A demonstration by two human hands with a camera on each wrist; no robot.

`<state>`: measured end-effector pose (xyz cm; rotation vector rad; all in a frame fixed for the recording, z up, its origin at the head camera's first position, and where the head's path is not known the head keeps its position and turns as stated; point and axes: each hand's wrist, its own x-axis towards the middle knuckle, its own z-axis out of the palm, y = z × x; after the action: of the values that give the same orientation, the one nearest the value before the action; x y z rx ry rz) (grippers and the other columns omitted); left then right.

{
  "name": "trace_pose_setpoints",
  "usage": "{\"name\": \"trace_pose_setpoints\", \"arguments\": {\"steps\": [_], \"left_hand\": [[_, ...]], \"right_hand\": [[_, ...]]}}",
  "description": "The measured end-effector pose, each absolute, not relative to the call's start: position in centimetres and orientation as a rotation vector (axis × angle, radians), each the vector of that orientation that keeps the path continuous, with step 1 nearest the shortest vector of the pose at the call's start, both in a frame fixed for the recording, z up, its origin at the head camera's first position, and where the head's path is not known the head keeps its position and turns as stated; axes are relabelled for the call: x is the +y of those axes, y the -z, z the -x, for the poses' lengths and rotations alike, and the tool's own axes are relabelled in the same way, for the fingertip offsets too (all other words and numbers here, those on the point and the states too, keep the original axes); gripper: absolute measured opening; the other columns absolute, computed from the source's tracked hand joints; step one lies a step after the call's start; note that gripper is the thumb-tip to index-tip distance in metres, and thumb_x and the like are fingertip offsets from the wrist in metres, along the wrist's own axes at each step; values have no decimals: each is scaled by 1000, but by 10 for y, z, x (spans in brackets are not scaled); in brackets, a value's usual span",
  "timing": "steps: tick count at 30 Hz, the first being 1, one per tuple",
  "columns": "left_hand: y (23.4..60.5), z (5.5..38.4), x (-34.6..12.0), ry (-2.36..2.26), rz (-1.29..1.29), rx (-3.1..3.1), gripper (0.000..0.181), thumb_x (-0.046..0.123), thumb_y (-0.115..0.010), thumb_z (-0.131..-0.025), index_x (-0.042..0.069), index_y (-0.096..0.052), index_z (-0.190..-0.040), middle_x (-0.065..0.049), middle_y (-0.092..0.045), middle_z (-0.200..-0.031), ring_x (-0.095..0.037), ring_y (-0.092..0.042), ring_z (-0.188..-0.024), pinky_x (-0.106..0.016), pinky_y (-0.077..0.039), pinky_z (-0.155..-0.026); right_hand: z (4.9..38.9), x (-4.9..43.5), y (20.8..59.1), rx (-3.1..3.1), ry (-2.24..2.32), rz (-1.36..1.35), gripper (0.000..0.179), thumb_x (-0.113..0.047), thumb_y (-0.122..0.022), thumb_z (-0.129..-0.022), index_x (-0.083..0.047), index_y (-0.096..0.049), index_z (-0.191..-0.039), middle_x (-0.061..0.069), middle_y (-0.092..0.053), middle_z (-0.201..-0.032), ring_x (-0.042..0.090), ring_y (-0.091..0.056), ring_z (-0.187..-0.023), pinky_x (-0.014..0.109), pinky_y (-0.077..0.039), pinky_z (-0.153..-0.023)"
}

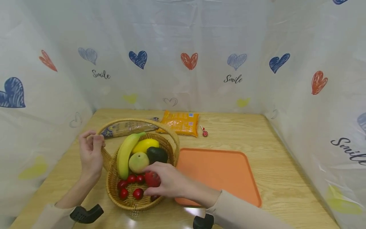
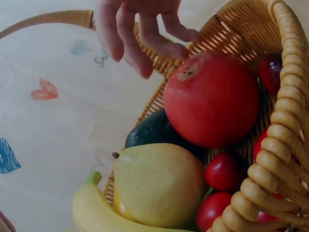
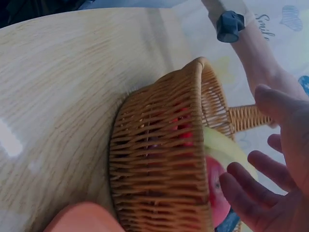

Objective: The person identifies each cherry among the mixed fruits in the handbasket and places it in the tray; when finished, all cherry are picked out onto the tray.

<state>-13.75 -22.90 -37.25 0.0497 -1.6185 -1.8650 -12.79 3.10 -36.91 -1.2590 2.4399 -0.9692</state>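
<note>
A wicker basket [image 1: 136, 208] of fruit stands on the table, and my left hand [image 1: 92, 152] grips its arched handle [image 1: 137, 120] at the left side. My right hand [image 1: 168, 181] is over the basket's right part with its fingers loosely spread, close above a large red apple [image 2: 212, 99]. Beside the apple lie a pale green pear [image 1: 138, 163], a dark green avocado [image 1: 158, 155], a yellow lemon [image 1: 146, 145] and a banana [image 1: 123, 159]. Several small dark red round fruits [image 1: 138, 193] lie in the near part.
An orange tray [image 1: 217, 171] lies to the basket's right. Behind it are an orange packet [image 1: 181, 123], a long brown packet [image 1: 128, 127] partly behind the handle, and a red lollipop [image 1: 205, 133]. A white curtain [image 1: 166, 82] with printed hearts encloses the table.
</note>
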Motion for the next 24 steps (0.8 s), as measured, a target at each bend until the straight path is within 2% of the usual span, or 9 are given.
{"name": "trace_pose_setpoints", "arguments": {"steps": [3, 6, 11, 16, 18, 21, 24], "left_hand": [[374, 135, -230, 1853, -45, -1619, 6, 21, -58, -116, 21, -53, -120, 11, -63, -90, -4, -57, -83, -12, -48, -81], [376, 134, -230, 1855, -41, -1615, 7, 21, -58, -116, 20, -53, -121, 11, -63, -89, -3, -57, -83, -12, -49, -82], [377, 131, -231, 1851, -62, -1609, 7, 19, -58, -116, 20, -53, -121, 11, -64, -90, -3, -58, -84, -11, -50, -82], [378, 131, -232, 1844, -53, -1607, 6, 18, -57, -116, 21, -54, -120, 12, -65, -90, -3, -59, -84, -11, -50, -82], [378, 131, -232, 1847, -47, -1605, 5, 19, -57, -116, 21, -54, -120, 12, -66, -89, -2, -59, -84, -11, -50, -82], [378, 132, -231, 1851, -40, -1604, 5, 19, -57, -117, 21, -54, -120, 13, -66, -89, -2, -58, -83, -11, -50, -82], [378, 133, -231, 1855, -24, -1597, 5, 18, -56, -117, 20, -54, -120, 13, -65, -89, -3, -58, -83, -11, -49, -82]], "right_hand": [[127, 18, 368, 2461, 836, 1313, 53, -25, -88, -97, -9, -70, -144, 7, -76, -140, 12, -70, -129, 21, -52, -112], [123, 5, 368, 2492, 662, 1371, 53, -27, -88, -97, -12, -70, -145, 2, -76, -143, 9, -69, -133, 17, -49, -115], [117, -15, 381, 2512, 453, 1379, 54, -36, -85, -100, -19, -69, -148, -5, -74, -144, 3, -68, -132, 17, -54, -108], [118, -34, 408, 2506, 360, 1335, 50, -35, -84, -100, -22, -71, -147, -9, -76, -139, 2, -69, -127, 16, -57, -100], [118, -40, 413, 2507, 311, 1300, 48, -35, -83, -101, -26, -72, -147, -11, -78, -135, 1, -70, -124, 15, -58, -96], [118, -46, 424, 2507, 244, 1281, 44, -34, -81, -101, -31, -74, -144, -15, -80, -122, -1, -71, -111, 15, -59, -87], [117, -48, 421, 2489, 198, 1296, 32, -29, -81, -101, -31, -80, -133, -16, -81, -109, -1, -72, -100, 13, -57, -85]]}}
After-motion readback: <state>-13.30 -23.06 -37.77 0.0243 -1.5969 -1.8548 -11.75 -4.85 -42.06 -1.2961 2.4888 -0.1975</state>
